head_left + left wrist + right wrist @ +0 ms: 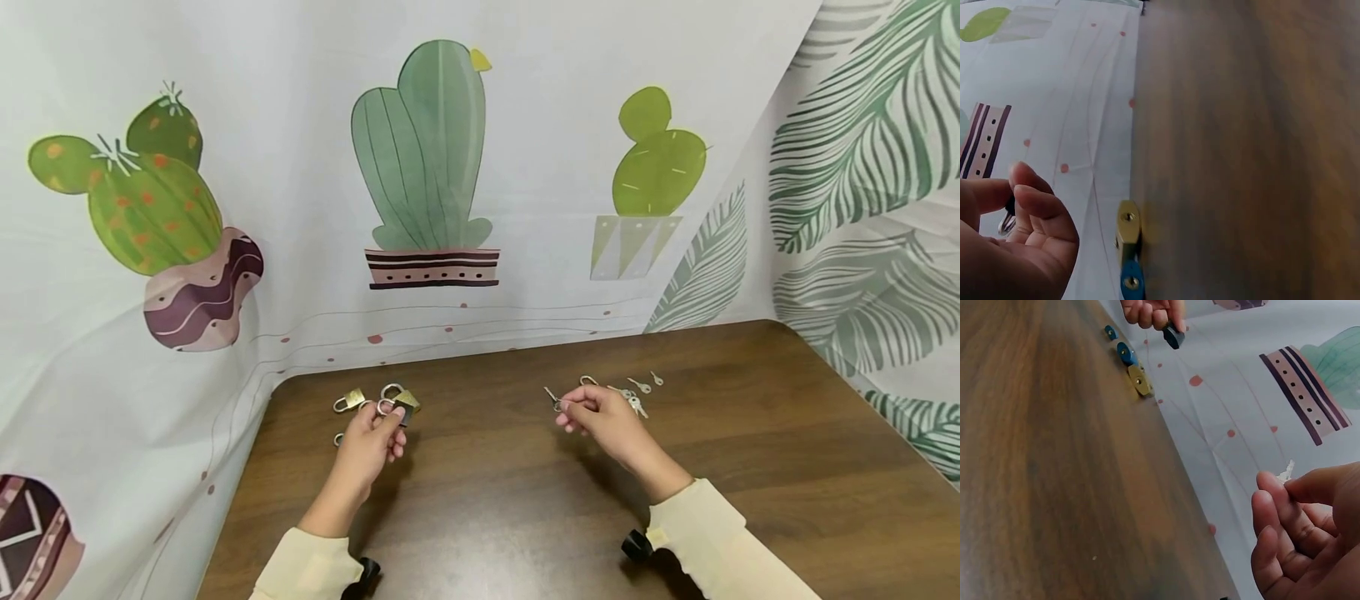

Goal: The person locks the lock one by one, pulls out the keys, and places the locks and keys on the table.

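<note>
Over the table's left side, my left hand (pixel 366 448) pinches a black padlock (pixel 404 412) between thumb and fingers, its shackle pointing left. Brass padlocks (pixel 348 401) lie on the tabletop just beyond that hand. Blue padlocks (pixel 1125 354) line up near a brass one in the right wrist view; the head view mostly hides them behind the left hand. My right hand (pixel 609 423) holds a small silver key (pixel 551 395) by thumb and fingertips, its blade pointing up and away. The two hands are well apart, both raised above the table.
Several loose keys (pixel 637 405) lie beyond the right hand, some bunched together. A metal loop (pixel 589 380) shows behind that hand's fingers. The brown wooden table (pixel 480 500) ends at a white cactus-print cloth (pixel 300 208) behind and to the left.
</note>
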{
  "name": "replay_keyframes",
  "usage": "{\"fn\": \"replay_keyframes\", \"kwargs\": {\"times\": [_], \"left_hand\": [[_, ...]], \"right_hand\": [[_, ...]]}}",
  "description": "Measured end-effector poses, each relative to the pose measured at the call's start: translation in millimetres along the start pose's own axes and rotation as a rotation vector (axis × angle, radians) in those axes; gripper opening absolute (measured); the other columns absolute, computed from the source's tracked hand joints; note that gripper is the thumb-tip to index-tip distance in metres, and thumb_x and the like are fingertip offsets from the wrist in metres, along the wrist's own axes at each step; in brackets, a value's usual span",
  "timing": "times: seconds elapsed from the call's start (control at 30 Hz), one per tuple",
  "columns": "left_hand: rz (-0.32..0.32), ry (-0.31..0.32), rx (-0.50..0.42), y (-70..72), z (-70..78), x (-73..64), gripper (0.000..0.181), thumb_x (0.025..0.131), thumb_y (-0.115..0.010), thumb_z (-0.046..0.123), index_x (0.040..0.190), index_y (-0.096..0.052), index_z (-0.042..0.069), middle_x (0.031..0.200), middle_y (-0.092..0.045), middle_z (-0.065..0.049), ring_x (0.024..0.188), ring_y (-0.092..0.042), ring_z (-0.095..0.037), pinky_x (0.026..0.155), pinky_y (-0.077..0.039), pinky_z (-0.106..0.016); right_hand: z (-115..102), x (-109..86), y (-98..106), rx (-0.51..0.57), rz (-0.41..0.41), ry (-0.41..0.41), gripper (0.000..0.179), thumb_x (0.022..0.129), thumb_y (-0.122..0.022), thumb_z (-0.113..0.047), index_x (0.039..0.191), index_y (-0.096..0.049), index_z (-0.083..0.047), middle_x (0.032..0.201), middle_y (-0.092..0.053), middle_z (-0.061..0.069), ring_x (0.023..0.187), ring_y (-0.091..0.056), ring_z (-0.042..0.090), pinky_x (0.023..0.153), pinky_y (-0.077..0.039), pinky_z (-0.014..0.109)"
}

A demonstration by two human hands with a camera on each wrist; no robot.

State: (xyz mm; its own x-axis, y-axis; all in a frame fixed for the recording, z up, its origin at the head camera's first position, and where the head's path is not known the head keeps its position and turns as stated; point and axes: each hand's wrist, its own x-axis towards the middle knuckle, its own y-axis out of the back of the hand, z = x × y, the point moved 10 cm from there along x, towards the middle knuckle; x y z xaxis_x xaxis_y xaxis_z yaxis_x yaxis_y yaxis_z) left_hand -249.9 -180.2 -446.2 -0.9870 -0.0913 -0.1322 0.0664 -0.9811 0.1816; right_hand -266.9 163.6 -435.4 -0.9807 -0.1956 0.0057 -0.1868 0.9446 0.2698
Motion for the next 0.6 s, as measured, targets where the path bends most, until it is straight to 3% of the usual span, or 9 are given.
{"fn": "replay_keyframes", "kwargs": {"times": [0.33, 0.6], "left_hand": [[-0.056, 0.067, 0.117, 11.0, -23.0, -6.5, 0.016, 0.104, -0.053, 0.015, 0.103, -0.049, 0.000, 0.065, -0.057, -0.001, 0.054, -0.055, -0.012, 0.051, -0.048, -0.024], [-0.074, 0.133, 0.210, 22.2, -41.3, -12.1, 0.015, 0.102, -0.054, 0.015, 0.098, -0.053, 0.001, 0.065, -0.058, -0.002, 0.054, -0.057, -0.014, 0.051, -0.046, -0.026]], "right_hand": [[19.5, -7.1, 0.9, -0.086, -0.058, -0.035, 0.015, 0.097, -0.061, -0.007, 0.099, -0.066, 0.007, 0.077, -0.072, 0.010, 0.066, -0.066, 0.013, 0.058, -0.053, 0.026], [36.7, -15.5, -2.4, -0.231, -0.123, -0.094, 0.013, 0.098, -0.062, -0.011, 0.093, -0.065, 0.001, 0.068, -0.067, 0.003, 0.058, -0.063, 0.013, 0.050, -0.049, 0.026]]}}
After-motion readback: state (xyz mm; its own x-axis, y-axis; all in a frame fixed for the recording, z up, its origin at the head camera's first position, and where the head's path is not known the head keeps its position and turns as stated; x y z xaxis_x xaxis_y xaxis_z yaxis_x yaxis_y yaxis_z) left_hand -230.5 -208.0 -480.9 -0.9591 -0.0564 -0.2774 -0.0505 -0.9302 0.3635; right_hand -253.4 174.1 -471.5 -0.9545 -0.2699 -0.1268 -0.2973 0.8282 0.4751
